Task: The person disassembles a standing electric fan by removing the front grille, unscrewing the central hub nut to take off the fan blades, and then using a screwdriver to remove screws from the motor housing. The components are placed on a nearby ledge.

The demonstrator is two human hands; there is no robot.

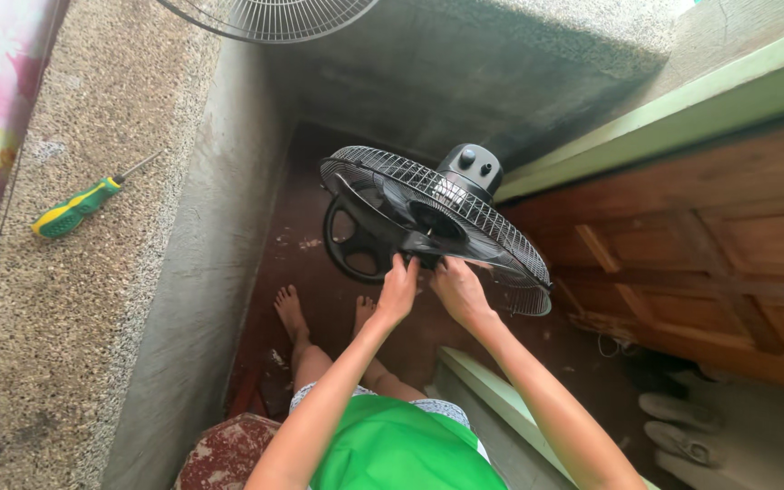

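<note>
A black standing fan (465, 195) is tilted with its rear wire guard (492, 222) and blades facing me, its round base below. My left hand (398, 290) and my right hand (457, 289) meet side by side at the near edge of the blade hub, fingers pinched on the fan's blade. Both arms reach up from my lap, over a green garment. My bare feet rest on the dark floor under the fan.
A green and yellow screwdriver (79, 207) lies on the speckled stone ledge (74, 299) at left. A detached wire fan guard (269, 18) sits at the top. A wooden door (719, 254) stands to the right, with pale sandals (691, 426) at lower right.
</note>
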